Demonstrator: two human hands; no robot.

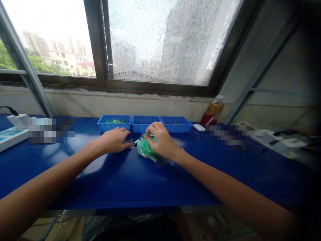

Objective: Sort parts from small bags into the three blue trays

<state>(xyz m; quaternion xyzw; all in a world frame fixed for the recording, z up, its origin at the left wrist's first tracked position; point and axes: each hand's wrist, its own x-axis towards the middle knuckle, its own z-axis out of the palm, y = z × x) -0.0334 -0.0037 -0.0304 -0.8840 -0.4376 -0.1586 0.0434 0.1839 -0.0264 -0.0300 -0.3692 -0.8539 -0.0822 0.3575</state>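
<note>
My left hand (115, 140) is at the near side of the left bin, fingers apart, with its thumb low at a small clear plastic piece (130, 143) on the table. My right hand (162, 141) is over a pile of green items in clear plastic bags (145, 150). Its fingers curl toward the thumb; whatever lies between them is hidden or too small to name. A small dark and white piece (135, 143) lies between the two hands, against the left side of the pile.
Three blue bins stand in a row behind my hands: the left bin (100, 128) holds green items, beside the middle bin (144, 128) and right bin (180, 128). A bottle (212, 112) and a white mouse-like object (199, 127) stand right. A power strip (12, 137) lies left.
</note>
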